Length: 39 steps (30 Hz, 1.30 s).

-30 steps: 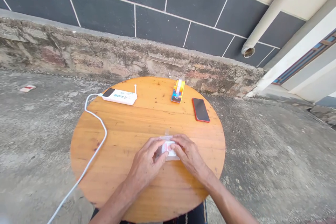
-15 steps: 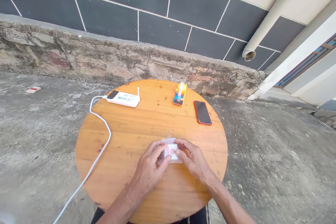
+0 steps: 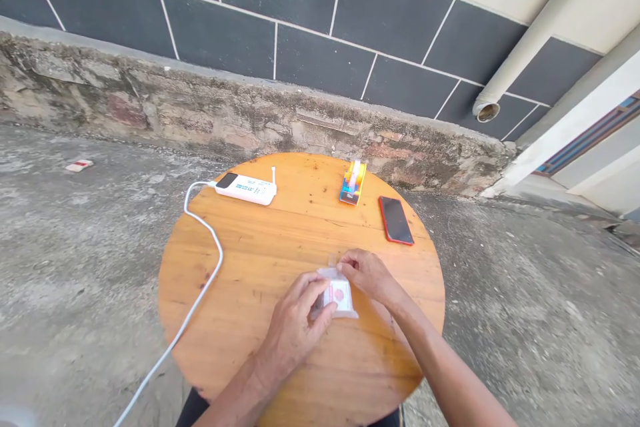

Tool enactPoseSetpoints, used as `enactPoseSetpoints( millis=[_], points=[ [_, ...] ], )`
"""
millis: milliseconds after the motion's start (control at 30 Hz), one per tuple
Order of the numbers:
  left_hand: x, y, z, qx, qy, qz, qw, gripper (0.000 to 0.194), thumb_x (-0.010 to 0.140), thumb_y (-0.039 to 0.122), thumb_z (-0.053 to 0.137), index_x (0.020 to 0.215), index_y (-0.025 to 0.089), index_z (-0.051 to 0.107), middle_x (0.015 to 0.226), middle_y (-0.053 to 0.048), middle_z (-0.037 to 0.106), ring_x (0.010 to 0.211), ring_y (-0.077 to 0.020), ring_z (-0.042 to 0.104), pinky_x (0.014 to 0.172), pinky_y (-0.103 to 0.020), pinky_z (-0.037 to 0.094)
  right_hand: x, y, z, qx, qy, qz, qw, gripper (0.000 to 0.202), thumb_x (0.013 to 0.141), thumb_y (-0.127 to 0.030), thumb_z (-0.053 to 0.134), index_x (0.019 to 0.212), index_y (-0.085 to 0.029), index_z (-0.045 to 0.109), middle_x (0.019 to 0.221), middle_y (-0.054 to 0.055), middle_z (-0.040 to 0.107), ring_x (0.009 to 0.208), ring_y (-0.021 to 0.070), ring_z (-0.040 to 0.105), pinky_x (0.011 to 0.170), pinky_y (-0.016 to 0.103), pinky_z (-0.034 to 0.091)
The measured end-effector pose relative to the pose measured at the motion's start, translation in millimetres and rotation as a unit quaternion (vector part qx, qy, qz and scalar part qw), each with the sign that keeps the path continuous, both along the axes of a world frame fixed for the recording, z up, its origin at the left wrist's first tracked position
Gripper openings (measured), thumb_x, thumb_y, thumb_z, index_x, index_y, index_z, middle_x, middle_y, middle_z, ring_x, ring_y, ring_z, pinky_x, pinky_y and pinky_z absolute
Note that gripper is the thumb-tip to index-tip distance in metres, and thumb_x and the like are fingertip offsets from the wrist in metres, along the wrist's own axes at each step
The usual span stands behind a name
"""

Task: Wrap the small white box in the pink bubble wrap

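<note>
A small white packet with a pink print lies near the middle of the round wooden table, with clear wrapping around it. My left hand grips the packet's left side, fingers on its upper left and thumb on its lower left. At the packet's top right corner, my right hand pinches the wrapping's edge between thumb and forefinger. A short piece of clear tape shows just above the wrapping.
A white power strip with a long white cable lies at the table's back left. The yellow and blue tape dispenser stands at the back, and a red-edged phone lies at the right. Behind is a stone-based wall.
My right hand has moved from the packet's right side up to its top right corner, uncovering more of the packet. The whole view has shifted slightly.
</note>
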<state>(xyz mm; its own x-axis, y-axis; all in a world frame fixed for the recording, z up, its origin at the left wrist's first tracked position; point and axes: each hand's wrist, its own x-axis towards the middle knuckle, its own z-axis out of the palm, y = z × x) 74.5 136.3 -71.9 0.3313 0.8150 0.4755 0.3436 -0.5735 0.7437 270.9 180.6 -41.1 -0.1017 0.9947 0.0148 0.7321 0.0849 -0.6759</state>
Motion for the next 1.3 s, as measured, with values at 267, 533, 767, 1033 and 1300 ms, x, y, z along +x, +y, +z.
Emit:
enactPoseSetpoints(
  millis=[267, 533, 767, 1033, 1300],
  points=[
    [-0.1, -1.1, 2.7, -0.001, -0.004, 0.000, 1.000, 0.023, 0.085, 0.019, 0.052, 0.107, 0.020, 0.058, 0.109, -0.008, 0.059, 0.101, -0.0195, 0.059, 0.083, -0.031, 0.052, 1.6, 2.4, -0.5, -0.054, 0.080, 0.034, 0.995, 0.005, 0.070, -0.020, 0.061, 0.066, -0.016, 0.062, 0.062, -0.002, 0.057, 0.057, 0.0112, 0.049, 0.053, 0.021, 0.033],
    [0.2, 0.8, 0.2, -0.005, -0.008, -0.009, 1.000, 0.026, 0.084, 0.019, 0.053, 0.109, 0.021, 0.059, 0.111, -0.009, 0.059, 0.102, -0.0200, 0.059, 0.085, -0.032, 0.052, -5.1, -2.5, -5.7, -0.077, 0.177, -0.018, 0.981, 0.026, 0.071, -0.027, 0.063, 0.093, -0.014, 0.059, 0.072, -0.001, 0.061, 0.063, 0.0131, 0.055, 0.059, 0.024, 0.041],
    [0.1, 1.2, -2.0, -0.002, -0.011, -0.014, 1.000, 0.025, 0.084, 0.018, 0.053, 0.109, 0.021, 0.058, 0.111, -0.008, 0.058, 0.103, -0.0198, 0.059, 0.085, -0.031, 0.051, -12.2, 5.7, -14.0, -0.070, 0.230, -0.046, 0.970, 0.038, 0.071, -0.033, 0.067, 0.103, -0.013, 0.059, 0.072, 0.000, 0.063, 0.063, 0.0147, 0.057, 0.057, 0.025, 0.042],
    [-0.4, -1.5, 0.4, -0.004, -0.018, -0.016, 1.000, 0.028, 0.083, 0.017, 0.054, 0.110, 0.021, 0.056, 0.112, -0.008, 0.056, 0.104, -0.0194, 0.057, 0.087, -0.031, 0.050, -15.4, 5.5, -12.4, -0.045, 0.285, -0.047, 0.956, 0.032, 0.074, -0.037, 0.065, 0.098, -0.016, 0.060, 0.073, -0.001, 0.061, 0.060, 0.0120, 0.054, 0.057, 0.024, 0.042],
    [-0.4, -2.9, -1.9, -0.013, -0.013, -0.018, 1.000, 0.034, 0.080, 0.015, 0.054, 0.113, 0.021, 0.055, 0.115, -0.010, 0.055, 0.105, -0.0212, 0.057, 0.087, -0.033, 0.051, -13.7, 2.4, -11.7, -0.017, 0.299, -0.025, 0.954, 0.026, 0.072, -0.036, 0.067, 0.089, -0.017, 0.063, 0.075, 0.000, 0.061, 0.067, 0.0138, 0.056, 0.061, 0.025, 0.044]
  ],
)
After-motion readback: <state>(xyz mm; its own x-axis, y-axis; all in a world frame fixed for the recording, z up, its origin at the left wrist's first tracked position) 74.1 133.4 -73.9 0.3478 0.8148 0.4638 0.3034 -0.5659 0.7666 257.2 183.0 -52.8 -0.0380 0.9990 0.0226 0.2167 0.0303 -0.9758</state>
